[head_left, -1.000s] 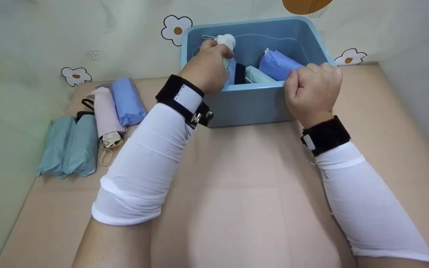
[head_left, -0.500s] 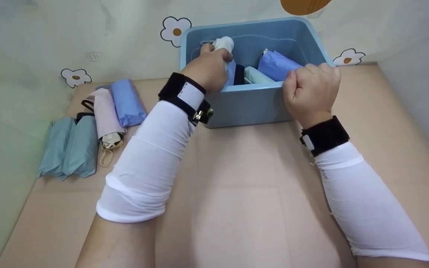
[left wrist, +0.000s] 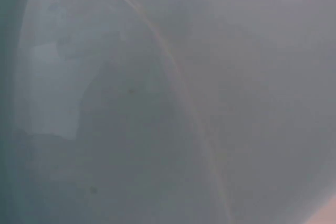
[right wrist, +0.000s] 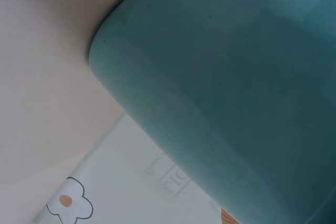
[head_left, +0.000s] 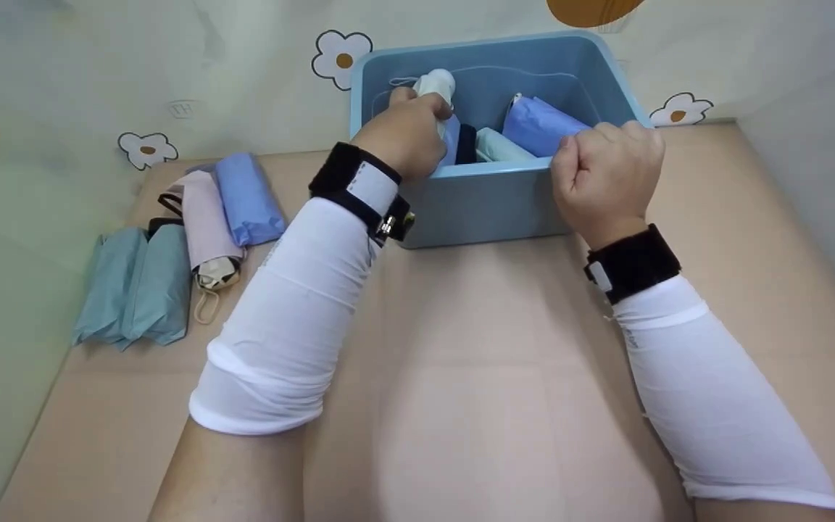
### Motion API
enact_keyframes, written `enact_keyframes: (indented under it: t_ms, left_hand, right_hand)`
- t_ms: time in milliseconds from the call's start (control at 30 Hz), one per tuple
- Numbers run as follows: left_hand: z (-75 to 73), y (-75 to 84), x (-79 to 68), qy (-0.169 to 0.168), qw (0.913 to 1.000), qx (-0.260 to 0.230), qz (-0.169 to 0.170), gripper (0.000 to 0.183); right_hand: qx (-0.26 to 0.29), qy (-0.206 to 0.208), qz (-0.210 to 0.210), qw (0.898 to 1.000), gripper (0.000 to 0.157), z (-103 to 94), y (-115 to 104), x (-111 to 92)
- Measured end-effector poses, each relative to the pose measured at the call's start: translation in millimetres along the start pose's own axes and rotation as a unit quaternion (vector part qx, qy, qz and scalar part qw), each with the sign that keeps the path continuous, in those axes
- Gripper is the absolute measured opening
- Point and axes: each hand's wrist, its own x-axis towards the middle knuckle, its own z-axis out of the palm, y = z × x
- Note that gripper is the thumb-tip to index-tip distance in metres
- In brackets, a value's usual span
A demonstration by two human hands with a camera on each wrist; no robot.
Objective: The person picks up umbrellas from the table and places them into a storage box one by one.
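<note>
Inside the near left part of the blue plastic bin (head_left: pixel 486 206), my left hand (head_left: pixel 406 138) holds a folded umbrella (head_left: pixel 435 83) with a white end and a thin wrist loop. My right hand (head_left: pixel 609 177) grips the bin's near right rim, fingers curled over it. Also in the bin lie a blue folded umbrella (head_left: pixel 541 125), a mint-green folded umbrella (head_left: pixel 502 147) and a black item (head_left: pixel 466 143), partly hidden by the near wall. The left wrist view holds only a blurred blue-grey surface (left wrist: pixel 131 129); the right wrist view faces the bin's outer wall (right wrist: pixel 210 93).
Left of the bin, two teal folded umbrellas (head_left: pixel 160 286), a pink one (head_left: pixel 207 210) and a blue one (head_left: pixel 247 199) lie side by side on the beige surface (head_left: pixel 461 406). A flower-printed wall covering (head_left: pixel 243 80) rises behind the bin.
My left hand and the white-ended umbrella have shifted very slightly down, and the left forearm a little to the right. The right hand stays on the rim.
</note>
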Motion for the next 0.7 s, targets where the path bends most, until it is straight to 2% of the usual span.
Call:
enact_keyframes:
  t_ms: [467, 700]
  left_hand:
    - [1.3, 1.1, -4.9, 0.025, 0.9997, -0.001, 0.006, 0.054]
    - [1.6, 1.8, -7.5, 0.045, 0.999, -0.001, 0.002, 0.053]
  right_hand:
    - [0.015, -0.003, 0.016, 1.0, 0.051, -2.1, 0.3, -0.5]
    - [0.01, 0.002, 0.01, 1.0, 0.051, -3.3, 1.2, 0.2]
